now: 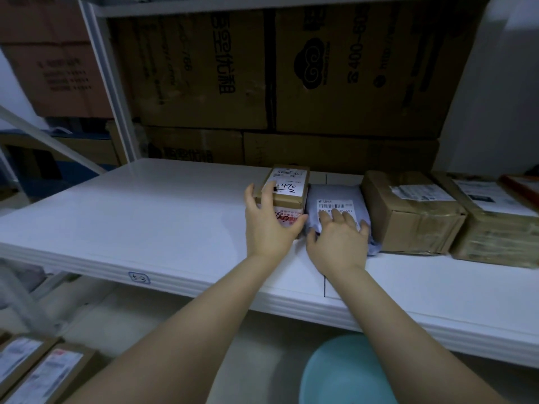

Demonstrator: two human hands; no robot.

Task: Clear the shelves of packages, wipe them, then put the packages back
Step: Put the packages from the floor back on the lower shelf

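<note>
A small cardboard box (pixel 287 186) with a white label and handwritten numbers stands on the white shelf (pixel 140 217). My left hand (pixel 267 225) grips its near end, thumb on the right side and fingers over its left top edge. Right beside it lies a grey mailer bag (pixel 335 196) with a barcode label. My right hand (pixel 339 240) rests on the bag's near end with fingers spread over it. Further right sit a taped brown box (pixel 408 214) and a larger taped package (pixel 495 223).
Large cardboard cartons (pixel 291 83) fill the back of the shelf. A white upright post (pixel 108 83) stands at the left. Below the shelf are a teal round stool (pixel 344 371) and labelled parcels (pixel 40 371) on the floor at bottom left.
</note>
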